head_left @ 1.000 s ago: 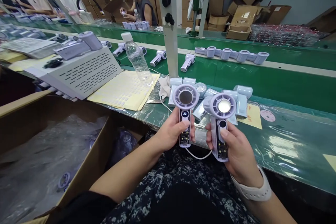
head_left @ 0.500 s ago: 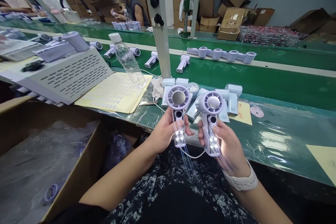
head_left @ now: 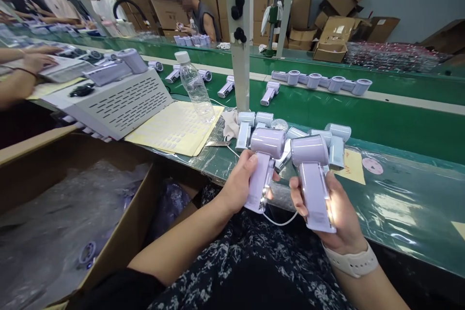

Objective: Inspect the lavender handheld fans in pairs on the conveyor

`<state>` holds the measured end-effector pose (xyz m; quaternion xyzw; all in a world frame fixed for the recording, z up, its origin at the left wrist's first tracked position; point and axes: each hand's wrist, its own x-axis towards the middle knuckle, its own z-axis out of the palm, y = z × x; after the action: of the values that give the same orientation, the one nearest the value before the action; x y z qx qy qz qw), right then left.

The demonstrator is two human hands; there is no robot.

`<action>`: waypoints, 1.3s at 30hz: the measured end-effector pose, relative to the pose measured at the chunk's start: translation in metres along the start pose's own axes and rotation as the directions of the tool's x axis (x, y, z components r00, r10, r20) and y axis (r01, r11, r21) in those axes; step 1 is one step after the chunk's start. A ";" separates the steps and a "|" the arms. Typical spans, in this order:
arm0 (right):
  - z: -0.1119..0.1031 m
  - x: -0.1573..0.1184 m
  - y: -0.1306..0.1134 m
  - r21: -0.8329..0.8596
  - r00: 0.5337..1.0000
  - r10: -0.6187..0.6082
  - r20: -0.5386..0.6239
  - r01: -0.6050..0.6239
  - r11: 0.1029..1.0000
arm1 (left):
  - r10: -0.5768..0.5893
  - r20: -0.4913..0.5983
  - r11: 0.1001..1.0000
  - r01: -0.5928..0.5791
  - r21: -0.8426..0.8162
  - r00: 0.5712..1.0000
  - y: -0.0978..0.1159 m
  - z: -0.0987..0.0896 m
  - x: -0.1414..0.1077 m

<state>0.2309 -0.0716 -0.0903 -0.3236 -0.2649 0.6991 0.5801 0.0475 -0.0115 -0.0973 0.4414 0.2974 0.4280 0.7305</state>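
Observation:
My left hand is closed round the handle of a lilac handheld fan. A second lilac handheld fan is in the grip of my right hand, its wrist wearing a pale watch band. Both fans stand roughly upright side by side, heads up, smooth sides facing me. Light glows along the handle edges by my fingers. A thin white cable loops below the fans. Just behind them on the bench lie several pale blue fans, partly covered by the two I hold.
A clear water bottle leans beside a yellow sticker sheet and a vented metal box. Beyond runs a green conveyor with several lilac fans, behind a white post. A cardboard box stands low left. Co-workers sit further off.
Both fans have turned in my hands: their round grilles and lit fronts faced me, and now their smooth lilac sides do. My view has swung slightly left; another person's arms appear at left.

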 end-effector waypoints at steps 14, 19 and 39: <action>0.020 -0.013 -0.011 -0.094 0.984 -0.140 -0.109 0.130 0.987 | -0.023 0.157 0.996 0.037 -0.086 0.987 0.034 0.010 -0.029; 0.019 -0.007 -0.003 -0.017 0.995 -0.024 -0.099 0.023 1.000 | -0.219 0.160 0.948 0.249 -0.200 0.963 0.014 0.004 -0.010; 0.010 -0.014 -0.005 -0.055 0.935 -0.238 -0.264 0.231 0.971 | -0.072 0.159 0.997 0.077 -0.029 0.985 0.012 0.003 -0.012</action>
<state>0.2286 -0.0842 -0.0782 -0.3883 -0.2284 0.5713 0.6860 0.0398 -0.0205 -0.0848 0.4497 0.2475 0.3692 0.7747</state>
